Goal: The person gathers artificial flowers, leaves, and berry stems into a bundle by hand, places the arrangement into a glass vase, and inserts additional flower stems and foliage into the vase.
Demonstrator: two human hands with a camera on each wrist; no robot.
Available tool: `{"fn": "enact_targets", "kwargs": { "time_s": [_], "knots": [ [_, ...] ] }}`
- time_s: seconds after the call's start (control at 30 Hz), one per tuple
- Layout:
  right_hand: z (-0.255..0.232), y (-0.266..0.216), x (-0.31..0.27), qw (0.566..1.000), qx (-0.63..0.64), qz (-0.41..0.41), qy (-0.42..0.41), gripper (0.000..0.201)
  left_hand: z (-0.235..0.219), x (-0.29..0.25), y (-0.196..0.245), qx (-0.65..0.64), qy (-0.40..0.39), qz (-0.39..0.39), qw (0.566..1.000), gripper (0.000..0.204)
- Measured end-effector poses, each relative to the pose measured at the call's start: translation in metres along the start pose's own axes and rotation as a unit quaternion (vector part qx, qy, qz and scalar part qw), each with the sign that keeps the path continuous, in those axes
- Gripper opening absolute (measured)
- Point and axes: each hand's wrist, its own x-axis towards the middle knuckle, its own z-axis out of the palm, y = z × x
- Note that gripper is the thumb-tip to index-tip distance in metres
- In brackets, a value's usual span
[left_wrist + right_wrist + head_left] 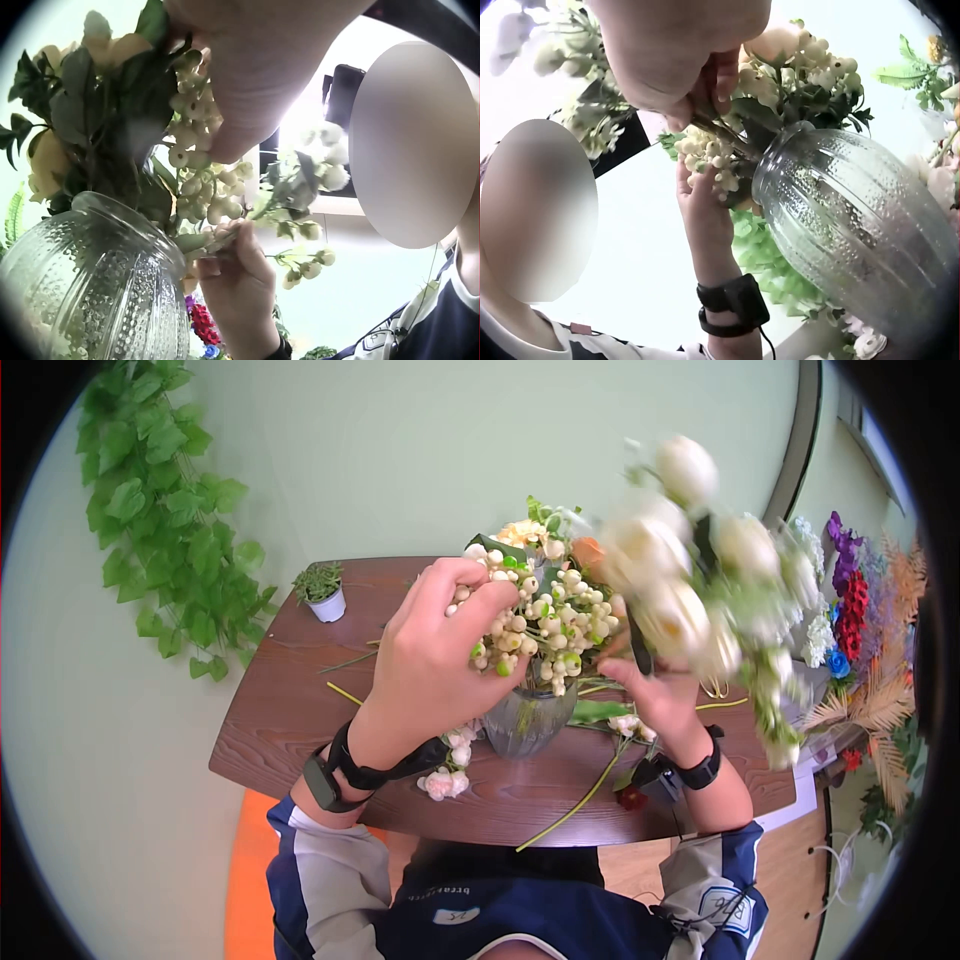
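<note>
A ribbed clear glass vase (pixel 530 722) stands at the table's front middle, holding cream and orange flowers with green leaves. Over its mouth spreads a bunch of cream berries (pixel 565 622). My left hand (pixel 425 645) curls its fingers and thumb round the left side of that bunch. My right hand (pixel 660 700) pinches the stem of a spray of white flowers (pixel 675 610), whose blurred heads lean out to the right. In the right wrist view the stem (pixel 720 129) slants toward the vase rim between other stems and leaves.
The dark wooden table (pixel 290 690) carries a small potted succulent (pixel 325 595) at its back left corner. Pink flowers (pixel 443 783) lie left of the vase, and a cut green stem (pixel 570 800) lies in front. Colourful flowers (pixel 853 600) crowd the right side; ivy (pixel 165 510) hangs on the left wall.
</note>
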Motion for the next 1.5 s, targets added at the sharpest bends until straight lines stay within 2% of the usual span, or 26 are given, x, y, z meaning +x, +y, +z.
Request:
{"fn": "enact_targets", "kwargs": {
  "time_s": [0.03, 0.07, 0.1, 0.27, 0.33, 0.37, 0.4, 0.43, 0.47, 0.57, 0.8, 0.87, 0.9, 1.0, 1.07, 1.1, 1.13, 1.2, 1.23, 1.27, 1.3, 1.33, 1.37, 1.4, 1.47, 1.5],
  "knots": [
    [0.014, -0.015, -0.001, 0.96, -0.233, -0.14, -0.067, 0.022, -0.001, 0.001, 0.001, -0.004, -0.002, -0.002, 1.0, 0.044],
    [0.021, -0.023, 0.002, 0.843, -0.448, -0.267, -0.128, 0.015, -0.001, 0.002, 0.001, -0.004, -0.002, -0.001, 1.0, 0.044],
    [0.021, -0.025, 0.016, 0.833, -0.442, -0.293, -0.16, 0.017, -0.001, 0.003, 0.001, 0.004, 0.005, 0.002, 1.0, 0.044],
    [0.045, -0.046, 0.01, 0.805, -0.537, -0.207, -0.145, 0.026, 0.0, 0.002, -0.006, 0.015, -0.004, -0.024, 1.0, 0.041],
    [0.044, -0.041, 0.014, 0.733, -0.545, -0.33, -0.239, 0.021, 0.002, -0.003, -0.006, 0.059, 0.025, -0.011, 0.998, 0.044],
    [0.044, -0.042, 0.004, 0.705, -0.648, -0.224, -0.182, 0.018, -0.003, -0.006, -0.009, 0.159, 0.026, 0.094, 0.982, 0.046],
    [0.051, -0.032, -0.005, 0.815, -0.52, -0.173, -0.187, 0.024, -0.009, -0.006, -0.011, 0.255, 0.026, 0.198, 0.946, 0.048],
    [0.044, -0.026, -0.005, 0.74, -0.571, -0.3, -0.19, 0.032, -0.009, -0.003, -0.008, 0.114, -0.026, 0.059, 0.991, 0.046],
    [0.034, -0.019, -0.001, 0.646, -0.609, -0.42, -0.188, 0.04, -0.01, 0.002, -0.004, -0.033, -0.078, -0.083, 0.993, 0.045],
    [0.012, -0.003, 0.011, 0.611, -0.632, -0.448, -0.165, 0.042, -0.001, 0.0, -0.001, -0.021, -0.042, -0.07, 0.996, 0.04],
    [-0.007, 0.016, 0.027, 0.466, -0.69, -0.547, -0.082, 0.049, 0.006, -0.006, 0.001, -0.006, -0.009, -0.048, 0.999, 0.038],
    [0.01, -0.004, 0.014, 0.476, -0.785, -0.371, -0.138, 0.032, 0.008, -0.01, 0.001, -0.002, -0.003, -0.051, 0.999, 0.036],
    [0.006, -0.002, 0.015, 0.477, -0.785, -0.37, -0.138, 0.032, 0.007, -0.011, 0.003, -0.002, -0.006, -0.058, 0.998, 0.036],
    [-0.006, 0.002, 0.02, 0.623, -0.651, -0.399, -0.171, 0.013, 0.001, -0.015, 0.005, -0.026, -0.022, -0.05, 0.998, 0.036],
    [0.003, -0.014, 0.009, 0.58, -0.64, -0.44, -0.246, 0.018, -0.005, -0.023, 0.002, -0.011, -0.042, -0.017, 0.999, 0.041],
    [-0.001, -0.007, 0.006, 0.665, -0.593, -0.399, -0.217, 0.022, -0.01, -0.025, 0.009, -0.008, -0.059, -0.028, 0.998, 0.044],
    [-0.015, -0.003, 0.011, 0.688, -0.562, -0.383, -0.252, 0.029, -0.013, -0.026, 0.01, -0.006, -0.075, -0.038, 0.996, 0.048],
    [-0.024, 0.016, 0.009, 0.816, -0.391, -0.362, -0.223, 0.036, -0.025, -0.038, -0.016, 0.037, -0.122, -0.009, 0.992, 0.059],
    [-0.026, 0.015, 0.003, 0.856, -0.406, -0.251, -0.198, 0.049, -0.029, -0.042, -0.024, 0.03, -0.082, -0.007, 0.996, 0.066],
    [-0.028, 0.021, -0.002, 0.856, -0.406, -0.251, -0.198, 0.049, -0.027, -0.046, -0.03, 0.022, -0.043, -0.005, 0.999, 0.073],
    [-0.031, 0.032, -0.005, 0.904, -0.35, -0.213, -0.122, 0.058, -0.017, -0.057, -0.033, -0.015, 0.067, 0.006, 0.998, 0.089],
    [-0.038, 0.046, -0.009, 0.941, -0.288, -0.172, -0.044, 0.067, -0.015, -0.066, -0.037, -0.031, 0.098, -0.029, 0.994, 0.095],
    [-0.076, 0.091, -0.001, 0.905, -0.356, -0.231, 0.002, 0.081, -0.007, -0.076, -0.039, -0.109, 0.121, -0.096, 0.982, 0.089],
    [-0.037, 0.08, -0.018, 0.834, -0.357, -0.421, -0.016, 0.083, 0.001, -0.087, -0.042, -0.185, 0.144, -0.16, 0.959, 0.084],
    [-0.024, 0.085, -0.027, 0.788, -0.301, -0.537, -0.024, 0.065, 0.015, -0.108, -0.05, -0.374, 0.139, -0.282, 0.873, 0.063],
    [-0.023, 0.086, -0.027, 0.787, -0.299, -0.539, -0.022, 0.065, 0.016, -0.111, -0.043, -0.423, 0.11, -0.324, 0.839, 0.045]
  ]
}}
